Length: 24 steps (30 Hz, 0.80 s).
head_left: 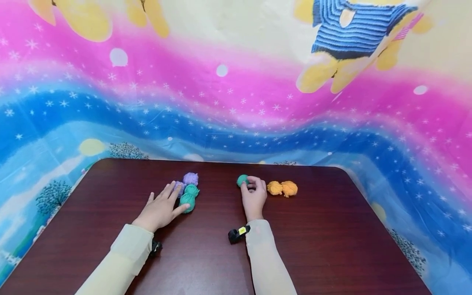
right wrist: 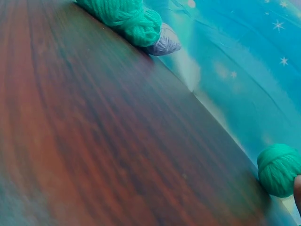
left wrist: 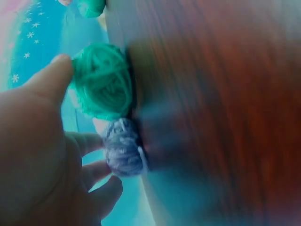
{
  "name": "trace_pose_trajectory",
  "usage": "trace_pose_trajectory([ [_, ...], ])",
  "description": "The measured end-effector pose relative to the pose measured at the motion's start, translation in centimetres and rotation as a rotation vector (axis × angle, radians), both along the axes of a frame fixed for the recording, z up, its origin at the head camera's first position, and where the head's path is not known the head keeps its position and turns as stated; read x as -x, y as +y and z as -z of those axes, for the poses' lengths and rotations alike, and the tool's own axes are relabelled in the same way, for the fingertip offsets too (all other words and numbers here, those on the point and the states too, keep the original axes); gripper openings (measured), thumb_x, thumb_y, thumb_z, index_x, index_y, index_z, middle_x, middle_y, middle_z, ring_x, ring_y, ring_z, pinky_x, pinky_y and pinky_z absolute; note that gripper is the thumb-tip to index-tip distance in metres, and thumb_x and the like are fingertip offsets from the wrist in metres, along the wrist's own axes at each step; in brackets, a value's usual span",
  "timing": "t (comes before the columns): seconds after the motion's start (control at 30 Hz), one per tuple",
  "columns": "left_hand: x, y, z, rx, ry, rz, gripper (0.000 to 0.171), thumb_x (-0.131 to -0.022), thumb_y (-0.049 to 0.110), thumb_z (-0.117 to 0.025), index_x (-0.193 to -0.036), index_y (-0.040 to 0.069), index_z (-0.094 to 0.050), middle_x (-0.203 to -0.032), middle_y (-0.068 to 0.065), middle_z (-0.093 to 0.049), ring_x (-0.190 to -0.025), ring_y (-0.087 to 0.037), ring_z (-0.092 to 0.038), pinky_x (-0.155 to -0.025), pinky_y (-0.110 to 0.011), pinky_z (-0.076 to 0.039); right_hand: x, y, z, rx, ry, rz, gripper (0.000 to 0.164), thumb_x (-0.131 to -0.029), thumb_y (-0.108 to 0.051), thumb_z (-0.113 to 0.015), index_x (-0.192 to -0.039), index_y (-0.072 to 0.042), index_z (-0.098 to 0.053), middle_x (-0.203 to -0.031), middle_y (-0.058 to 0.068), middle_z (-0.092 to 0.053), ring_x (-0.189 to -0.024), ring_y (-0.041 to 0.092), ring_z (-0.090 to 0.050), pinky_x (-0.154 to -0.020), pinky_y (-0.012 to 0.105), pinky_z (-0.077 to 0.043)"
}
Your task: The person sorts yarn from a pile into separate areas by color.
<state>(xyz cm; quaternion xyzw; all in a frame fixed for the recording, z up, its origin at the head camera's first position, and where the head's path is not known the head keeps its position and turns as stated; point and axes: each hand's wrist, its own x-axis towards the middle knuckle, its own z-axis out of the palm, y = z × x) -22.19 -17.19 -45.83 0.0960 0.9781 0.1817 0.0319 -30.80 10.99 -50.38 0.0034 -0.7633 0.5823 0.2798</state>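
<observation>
The right hand [head_left: 254,200] has its grip on a single green ball [head_left: 241,180] of yarn, pinching it between thumb and fingers near the far edge of the desk [head_left: 324,233]; in the right wrist view a fingertip shows against the ball's side. The left hand [head_left: 158,209] lies with its fingers spread and nearly straight, its grip loose around four small balls of yarn rather than curled tight on any of them. Its thumb touches the nearer ball of a green pair [head_left: 187,203], while its longer fingers reach to a purple pair [head_left: 191,179]. The two pairs sit side by side and touching, the purple one on the far left and the green one nearer the person. Just to the right of the right hand, an orange pair [head_left: 289,189] rests on the desk, its two balls joined in a row. Both forearms wear pale sleeves [head_left: 271,258], and a black device [head_left: 238,234] with a yellow label sits at the right wrist; another dark device [head_left: 155,248] shows by the left cuff. The desk is dark reddish brown with rounded far corners. Behind it hangs a cloth [head_left: 221,102] in pink, blue and cream, printed with white snowflakes and yellow bear-like figures.
</observation>
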Motion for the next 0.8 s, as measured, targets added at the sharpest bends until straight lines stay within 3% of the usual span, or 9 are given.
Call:
trace_pose_trajectory([
  [0.13, 0.1, -0.4, -0.2, -0.024, 0.011, -0.01, 0.08, -0.103, 0.054, -0.049, -0.16, 0.002, -0.027, -0.165, -0.025, -0.018, -0.152, -0.044, -0.017, -0.113, -0.075, -0.011, 0.0, -0.1, -0.1, 0.008, 0.022, -0.085, 0.015, -0.091, -0.005, -0.073, -0.106, -0.005, -0.075, -0.103, 0.009, -0.062, -0.084, 0.017, -0.061, -0.07, 0.02, -0.052],
  [0.3, 0.0, -1.1, -0.4, -0.045, 0.08, -0.029, 0.073, -0.106, 0.047, -0.048, -0.161, 0.004, -0.026, -0.165, -0.024, -0.021, -0.151, -0.044, -0.019, -0.113, -0.075, -0.012, -0.1, -0.1, 0.0, 0.017, 0.029, -0.155, 0.015, -0.093, -0.007, -0.073, -0.108, -0.006, -0.074, -0.105, 0.012, -0.064, -0.084, 0.02, -0.061, -0.07, 0.022, -0.051],
  [0.6, -0.6, -2.0, -0.3, -0.01, 0.151, -0.06, 0.063, -0.106, 0.024, -0.055, -0.16, 0.004, -0.029, -0.163, -0.025, -0.024, -0.15, -0.045, -0.021, -0.112, -0.075, -0.016, -0.4, -0.1, 0.1, -0.026, 0.03, -0.174, 0.015, -0.095, -0.011, -0.07, -0.107, -0.002, -0.073, -0.1, 0.004, -0.063, -0.082, 0.017, -0.061, -0.069, 0.023, -0.052],
  [0.8, -0.8, -2.1, -0.2, 0.001, 0.117, -0.071, 0.063, -0.105, 0.023, -0.055, -0.159, 0.004, -0.03, -0.163, -0.025, -0.026, -0.15, -0.046, -0.021, -0.111, -0.076, -0.016, -0.6, -0.9, -0.2, -0.093, 0.089, -0.193, 0.012, -0.094, -0.01, -0.071, -0.105, -0.004, -0.073, -0.099, 0.003, -0.064, -0.081, 0.016, -0.062, -0.067, 0.024, -0.053],
])
